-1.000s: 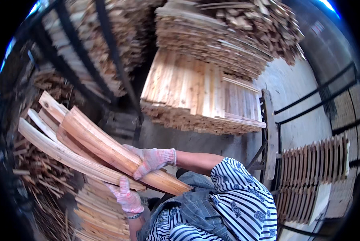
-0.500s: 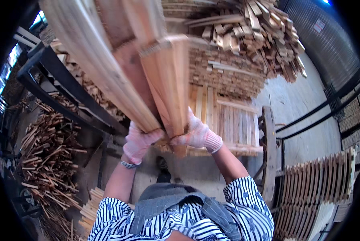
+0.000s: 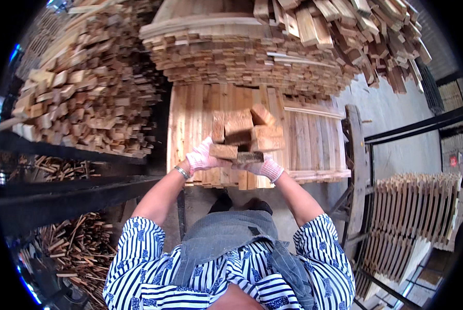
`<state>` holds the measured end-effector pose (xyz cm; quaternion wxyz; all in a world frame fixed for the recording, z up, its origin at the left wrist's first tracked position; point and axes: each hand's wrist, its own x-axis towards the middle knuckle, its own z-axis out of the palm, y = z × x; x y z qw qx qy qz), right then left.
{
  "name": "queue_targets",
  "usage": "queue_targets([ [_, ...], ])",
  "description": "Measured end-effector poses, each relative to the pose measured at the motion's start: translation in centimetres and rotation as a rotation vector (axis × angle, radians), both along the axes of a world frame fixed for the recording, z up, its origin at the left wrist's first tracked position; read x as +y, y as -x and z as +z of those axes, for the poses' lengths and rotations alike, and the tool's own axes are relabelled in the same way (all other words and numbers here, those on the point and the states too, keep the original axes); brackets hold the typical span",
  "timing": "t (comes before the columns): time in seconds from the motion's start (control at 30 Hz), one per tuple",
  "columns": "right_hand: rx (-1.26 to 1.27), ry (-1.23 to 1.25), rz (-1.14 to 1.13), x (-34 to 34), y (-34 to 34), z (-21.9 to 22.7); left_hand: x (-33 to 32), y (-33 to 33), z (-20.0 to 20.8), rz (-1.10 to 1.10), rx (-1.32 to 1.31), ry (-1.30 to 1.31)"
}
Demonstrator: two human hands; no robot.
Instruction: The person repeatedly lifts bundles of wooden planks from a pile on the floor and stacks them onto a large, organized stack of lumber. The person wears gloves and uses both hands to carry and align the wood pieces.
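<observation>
Two gloved hands meet under a bundle of short boards (image 3: 244, 135), held up in front of the chest and seen end-on, so that only the cut ends face the camera. Left hand (image 3: 203, 157) in a pale knitted glove cups the bundle's lower left corner, fingers curled around the bottom board; a metal bangle (image 3: 182, 171) sits at that wrist. Right hand (image 3: 265, 166), same kind of glove, closes on the lower right edge, fingers wrapped under and against the wood. Both hands sit at the near end of the load, touching it, about equally close; neither is free. Long axis of the boards runs away from the person, pointing toward the flat stack of planks (image 3: 293, 139) that stands just beyond the bundle. How far the boards reach past the hands cannot be judged from this angle, perhaps over that stack. Above hangs a large heap of sawn boards (image 3: 272, 57); to the left, a second rough pile (image 3: 81, 103) on a dark steel frame (image 3: 66, 191), with thin offcuts (image 3: 76, 248) scattered on the floor below. Right side: a rack of slats (image 3: 417, 206) standing on edge. Striped sleeves and a grey apron (image 3: 226, 243) fill the lower view.
</observation>
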<state>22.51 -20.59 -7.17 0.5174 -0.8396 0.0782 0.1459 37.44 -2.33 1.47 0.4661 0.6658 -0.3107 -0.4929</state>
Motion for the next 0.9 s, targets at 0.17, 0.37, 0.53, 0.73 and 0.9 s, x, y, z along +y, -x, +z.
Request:
queue_targets([
  [0.17,-0.257,0.074,-0.141,-0.8,-3.1,5.7,-3.6,-2.6,0.0,0.014,-0.071,0.033],
  [0.37,-0.135,-0.750,-0.447,-4.0,1.6,7.2,-5.3,-0.1,2.9,0.165,0.391,-0.041],
  [0.53,-0.004,-1.081,-0.691,-5.7,6.9,4.0,-8.2,8.7,-0.7,0.391,0.624,-0.048],
  [0.73,0.032,-0.756,-0.850,-15.2,13.7,1.7,-18.6,14.2,-6.4,0.347,0.563,-0.056],
  [0.9,-0.008,-0.382,-0.990,-26.9,16.2,1.1,-31.6,16.6,-7.5,0.276,0.636,-0.095],
])
